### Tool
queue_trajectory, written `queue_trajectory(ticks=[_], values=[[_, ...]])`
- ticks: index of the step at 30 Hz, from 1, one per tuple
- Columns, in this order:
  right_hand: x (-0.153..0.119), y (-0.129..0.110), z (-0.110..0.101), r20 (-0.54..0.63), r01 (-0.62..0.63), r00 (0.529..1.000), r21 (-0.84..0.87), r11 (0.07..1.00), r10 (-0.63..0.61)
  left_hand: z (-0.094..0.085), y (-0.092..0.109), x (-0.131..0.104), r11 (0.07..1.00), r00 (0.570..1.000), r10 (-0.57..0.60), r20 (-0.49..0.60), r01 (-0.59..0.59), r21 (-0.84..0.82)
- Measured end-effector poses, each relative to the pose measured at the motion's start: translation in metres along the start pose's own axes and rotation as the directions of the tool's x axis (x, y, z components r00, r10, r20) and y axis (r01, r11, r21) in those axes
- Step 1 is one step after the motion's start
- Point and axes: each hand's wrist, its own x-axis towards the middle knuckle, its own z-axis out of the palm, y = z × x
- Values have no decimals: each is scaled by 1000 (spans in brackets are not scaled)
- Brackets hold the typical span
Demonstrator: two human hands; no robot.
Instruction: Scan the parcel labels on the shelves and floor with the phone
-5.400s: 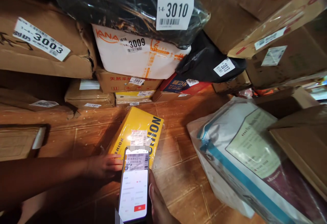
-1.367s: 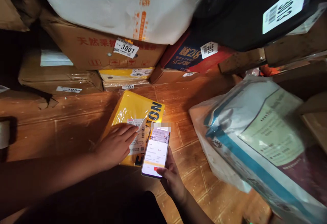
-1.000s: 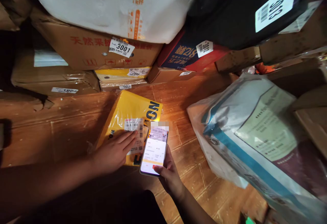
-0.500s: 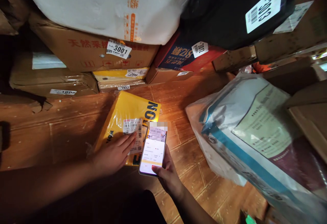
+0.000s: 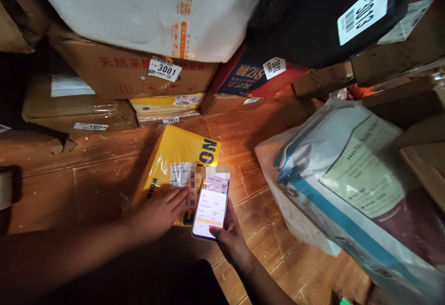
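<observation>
A brown tiled floor (image 5: pixel 104 175), warmly lit at the frame's centre and dark toward the left edge, is ringed by stacked cardboard boxes (image 5: pixel 114 75) along the top and a large plastic-wrapped sack (image 5: pixel 347 180) at right.

You have a glossy yellow parcel (image 5: pixel 175 159) lying flat on the wooden floor, its white barcode label (image 5: pixel 183 180) facing up, and a lit phone (image 5: pixel 210 206) tilted just above its near corner.

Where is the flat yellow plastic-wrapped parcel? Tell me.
Head view, lower centre: the yellow parcel lies on the wooden floor, under the left hand, beside the lit phone.
</observation>
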Motion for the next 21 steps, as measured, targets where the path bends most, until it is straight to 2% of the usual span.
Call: queue_trajectory(ticks=[2, 4, 6, 11, 13, 17, 21], values=[[-1, 0, 0, 2, 0, 1000, -1, 1000, 0, -5, 0, 3, 997, 995, -66, 72, 69, -42], [-1, -1, 1, 3, -4, 1000, -4, 1000, 4, -10, 2, 5, 982, 976, -150, 159, 165, -87], [-1, -1, 2, 9, -7, 1000, -4, 1000, 7, -13, 6, 4, 968, 956, -186, 225, 217, -122], [-4, -1, 4, 30, -1, 1000, 31, 1000, 0, -7, 14, -4, 947, 926, -237, 292, 288, -143], [-5, -2, 6, 41, -2, 999, 33, 999, 1, -1, 15, -9, 956, 942, -216, 257, 258, -141], [-6, -2, 11, 78, 15, 997, 1, 1000, -15, 12, 18, -21, 990, 989, -107, 101, 115, -85], [-6, 0, 16, 100, 22, 995, -61, 998, -16, 20, 26, -29, 1000, 1000, -1, -25, 1, 13]])
